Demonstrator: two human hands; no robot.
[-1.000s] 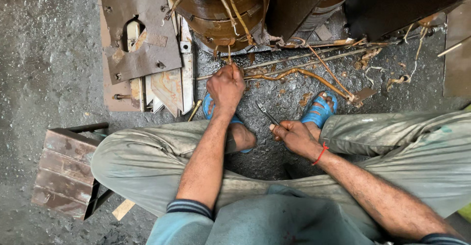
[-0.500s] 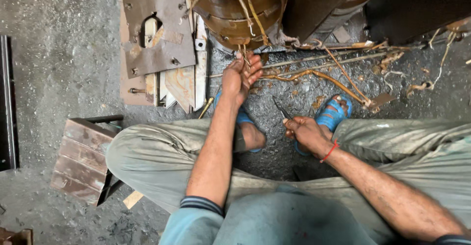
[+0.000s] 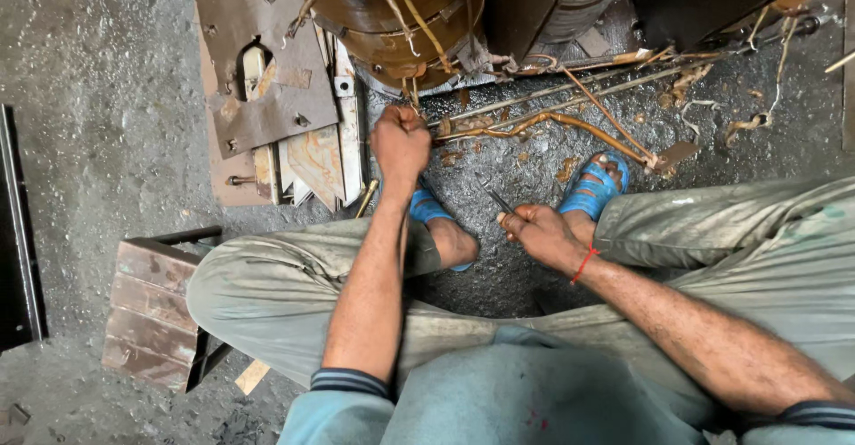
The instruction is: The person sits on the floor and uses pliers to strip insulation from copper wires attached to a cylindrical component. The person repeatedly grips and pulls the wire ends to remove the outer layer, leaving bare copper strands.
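Note:
My left hand (image 3: 400, 140) is closed in a fist around a thin copper-coloured strip (image 3: 411, 97) that hangs from the base of a large brown wound coil (image 3: 401, 17). My right hand (image 3: 543, 231), with a red thread at the wrist, grips a small dark pointed tool (image 3: 497, 199) low between my knees. Long copper strips (image 3: 552, 122) run along the dirty floor from the coil toward my right foot in a blue sandal (image 3: 592, 187). My other blue sandal (image 3: 431, 208) sits under my left forearm.
Rusty cut metal plates (image 3: 276, 97) lie stacked left of the coil. A low wooden stool (image 3: 151, 311) stands at the left by my knee. A dark metal bar (image 3: 18, 231) lies along the left edge. Scraps of insulation (image 3: 748, 124) litter the floor at the right.
My left hand has gone from open fingers near the coil's base to a fist shut on the strip. The view has shifted slightly. My right hand stays put with its tool.

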